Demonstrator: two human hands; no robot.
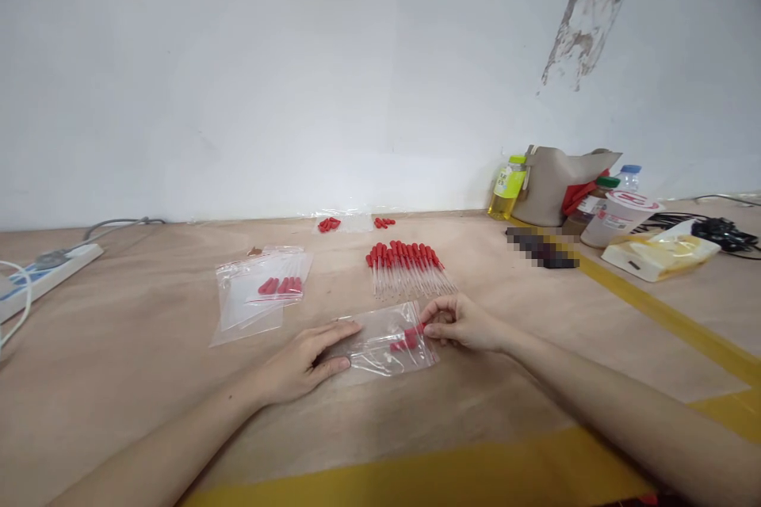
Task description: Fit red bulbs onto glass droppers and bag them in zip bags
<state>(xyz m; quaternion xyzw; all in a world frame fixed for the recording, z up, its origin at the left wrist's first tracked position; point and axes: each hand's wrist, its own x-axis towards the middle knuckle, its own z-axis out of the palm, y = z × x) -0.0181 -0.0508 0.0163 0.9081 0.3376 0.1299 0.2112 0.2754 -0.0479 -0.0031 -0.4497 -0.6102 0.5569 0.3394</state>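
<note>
At the lower centre of the frame, the left hand point(303, 362) is steadying the clear bag point(376, 326), thumb and fingers spread wide; the right hand point(462, 325) is pinching a red bulb point(414, 331) at its right end. Light pressure is probably serving best, letting the bag gape.

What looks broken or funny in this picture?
The wall does: high on the right there's a ragged, damaged patch. It looks odd because the surface seems peeled away, while the rest looks mostly smooth.

A grey-beige bag point(545, 188) stands beside a yellow bottle point(507, 188) — a power strip point(56, 277) lies far left.
</note>
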